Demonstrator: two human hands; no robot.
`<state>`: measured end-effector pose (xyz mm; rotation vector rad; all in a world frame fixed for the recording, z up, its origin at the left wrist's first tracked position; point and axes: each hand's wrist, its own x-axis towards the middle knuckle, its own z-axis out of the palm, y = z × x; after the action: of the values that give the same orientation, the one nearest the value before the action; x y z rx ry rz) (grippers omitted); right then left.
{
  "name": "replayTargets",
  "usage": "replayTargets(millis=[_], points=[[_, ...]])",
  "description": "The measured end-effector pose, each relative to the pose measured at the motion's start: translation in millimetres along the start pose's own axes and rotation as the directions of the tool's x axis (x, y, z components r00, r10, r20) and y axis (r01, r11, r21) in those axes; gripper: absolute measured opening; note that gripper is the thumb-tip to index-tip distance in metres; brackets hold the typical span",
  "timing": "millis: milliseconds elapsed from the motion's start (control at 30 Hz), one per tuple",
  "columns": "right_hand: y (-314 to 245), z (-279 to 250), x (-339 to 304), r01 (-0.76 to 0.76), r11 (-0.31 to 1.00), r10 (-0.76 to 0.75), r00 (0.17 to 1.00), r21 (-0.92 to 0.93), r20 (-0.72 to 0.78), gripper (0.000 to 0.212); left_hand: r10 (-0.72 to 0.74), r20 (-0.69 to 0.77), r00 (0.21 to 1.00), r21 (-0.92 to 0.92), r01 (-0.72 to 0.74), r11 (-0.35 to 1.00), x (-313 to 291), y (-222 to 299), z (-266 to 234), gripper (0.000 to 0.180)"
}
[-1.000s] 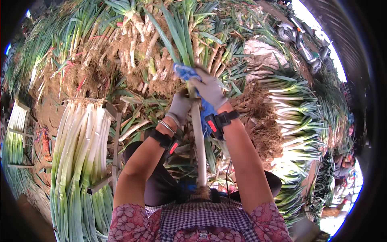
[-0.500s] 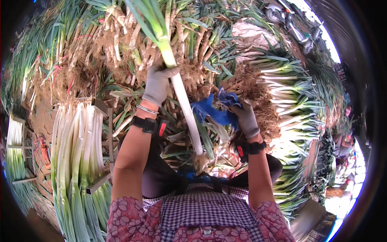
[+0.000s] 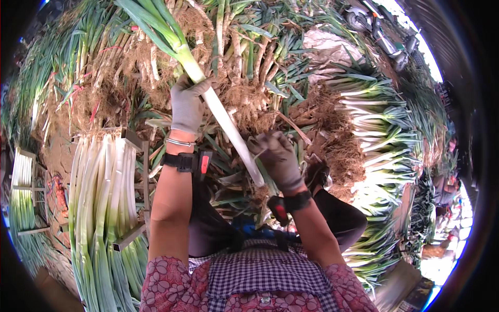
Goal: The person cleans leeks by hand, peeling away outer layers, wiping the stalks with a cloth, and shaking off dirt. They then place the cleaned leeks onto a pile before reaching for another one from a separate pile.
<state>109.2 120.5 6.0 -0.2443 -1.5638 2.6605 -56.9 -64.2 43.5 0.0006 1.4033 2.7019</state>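
A large green onion [image 3: 223, 114] slants across the middle, green leaves at the upper left and white root end at the lower right. My left hand [image 3: 188, 104], in a light grey glove, is closed around it just below the leaves. My right hand [image 3: 280, 160], in a soiled grey glove, is beside the lower white stalk with its fingers curled in. A thin pale strip shows by those fingertips, but what they grip is unclear. Loose leaves and peelings [image 3: 223, 179] lie beneath both hands.
Unpeeled onions with brown roots [image 3: 249, 112] heap up ahead. A row of white-stalked onions [image 3: 369, 125] lies right. At left, a metal frame [image 3: 129, 238] holds clean long onions [image 3: 99, 182]. A pale sack [image 3: 327, 49] lies at the upper right.
The blue cloth that was in my right hand is out of sight. My right hand has moved left to the stalk. My left hand has shifted slightly left, tilting the onion's leaves further left.
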Motion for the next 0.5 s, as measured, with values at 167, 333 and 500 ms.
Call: replayTargets(millis=[167, 333, 500], points=[[-35, -64, -53, -0.233, 0.971, 0.226, 0.967, -0.054, -0.117, 0.017, 0.065, -0.058, 0.996, 0.095, -0.059, 0.994, 18, 2, -31, 0.016], [-38, -99, -75, -0.354, 0.694, 0.171, 0.927, -0.627, -0.335, 0.016, -0.058, -0.097, 0.994, 0.013, 0.060, 0.998, 17, 4, -19, 0.019], [-31, -29, -53, -0.011, 0.800, 0.118, 0.983, -0.600, 0.140, 0.070, 0.031, -0.257, 0.966, 0.087, -0.009, 0.996, 40, -20, -57, 0.015]])
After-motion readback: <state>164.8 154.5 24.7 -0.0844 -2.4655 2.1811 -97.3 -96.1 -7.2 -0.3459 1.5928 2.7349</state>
